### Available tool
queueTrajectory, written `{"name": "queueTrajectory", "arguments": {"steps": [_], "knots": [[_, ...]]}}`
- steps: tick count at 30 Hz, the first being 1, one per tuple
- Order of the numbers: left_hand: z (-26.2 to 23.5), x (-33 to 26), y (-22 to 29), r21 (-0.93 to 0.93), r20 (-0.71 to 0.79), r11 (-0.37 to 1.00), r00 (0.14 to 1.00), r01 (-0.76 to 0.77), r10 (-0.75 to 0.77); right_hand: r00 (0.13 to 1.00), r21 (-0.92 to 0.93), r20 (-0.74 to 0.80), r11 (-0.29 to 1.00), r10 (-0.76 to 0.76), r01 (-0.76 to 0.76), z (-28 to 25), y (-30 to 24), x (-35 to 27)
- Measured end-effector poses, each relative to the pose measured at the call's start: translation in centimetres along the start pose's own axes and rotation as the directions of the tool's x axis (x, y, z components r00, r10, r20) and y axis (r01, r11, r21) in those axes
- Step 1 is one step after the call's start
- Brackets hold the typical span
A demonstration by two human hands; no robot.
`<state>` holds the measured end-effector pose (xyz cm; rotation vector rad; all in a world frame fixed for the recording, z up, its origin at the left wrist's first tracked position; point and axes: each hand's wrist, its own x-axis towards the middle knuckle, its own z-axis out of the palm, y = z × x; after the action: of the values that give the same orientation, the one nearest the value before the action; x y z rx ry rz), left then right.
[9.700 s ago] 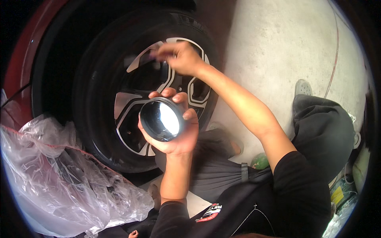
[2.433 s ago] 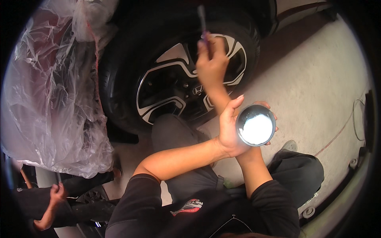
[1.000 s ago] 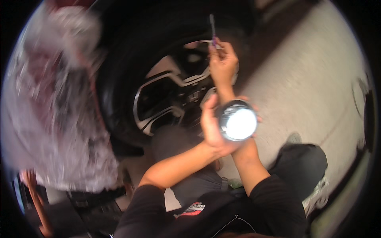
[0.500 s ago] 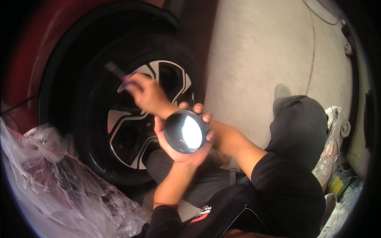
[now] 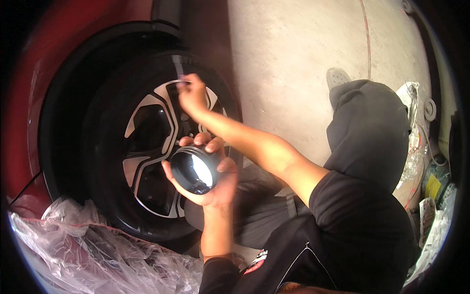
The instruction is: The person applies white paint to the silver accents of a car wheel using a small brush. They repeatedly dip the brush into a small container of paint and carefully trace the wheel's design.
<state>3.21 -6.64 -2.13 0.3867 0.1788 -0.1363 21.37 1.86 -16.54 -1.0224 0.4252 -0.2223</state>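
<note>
Presently, the right hand (image 5: 193,95) pinches a blurred brush-like tool (image 5: 178,66) at upper centre-left of the frame, over the tyre (image 5: 100,147); contact cannot be confirmed. The left hand (image 5: 221,188) cups a dark jar (image 5: 183,171), fingers curled round it, left of centre. Advisable: light, even strokes following the tyre's curve, clear of the wheel's bright spokes (image 5: 137,171), jar level. Versus half a second ago, the tool points upward, not upper left, and the right forearm no longer passes behind the jar.
</note>
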Motion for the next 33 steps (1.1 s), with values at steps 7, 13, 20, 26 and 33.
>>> {"name": "queueTrajectory", "arguments": {"steps": [7, 13, 20, 26, 33], "knots": [[0.4, 0.8, 1.0, 0.078, 0.027, 0.995, 0.998, -0.062, 0.06, 0.951, 0.093, 0.275, 0.988, -0.143, 0.121, 0.7, -3.3, -4.3], [-1.9, 2.3, -0.1, 0.011, -0.001, 1.0, 1.0, 0.016, -0.016, 0.967, -0.116, -0.252, 0.99, 0.043, -0.074, -5.7, 6.1, 6.0], [1.3, 1.4, 1.7, 0.069, -0.077, 0.995, 0.994, -0.071, 0.076, 0.924, 0.011, -0.215, 0.947, 0.316, -0.321, 2.1, 5.9, 1.9], [0.3, 0.9, 4.4, 0.217, -0.062, 0.967, 0.987, -0.132, 0.149, 0.954, 0.22, -0.084, 0.939, 0.288, -0.264, 6.5, 0.7, -1.4], [3.2, 0.7, 3.8, 0.245, 0.016, 0.938, 0.968, -0.246, 0.249, 0.869, 0.404, 0.469, 0.836, 0.16, -0.372, -8.4, -10.6, 3.5]]}}
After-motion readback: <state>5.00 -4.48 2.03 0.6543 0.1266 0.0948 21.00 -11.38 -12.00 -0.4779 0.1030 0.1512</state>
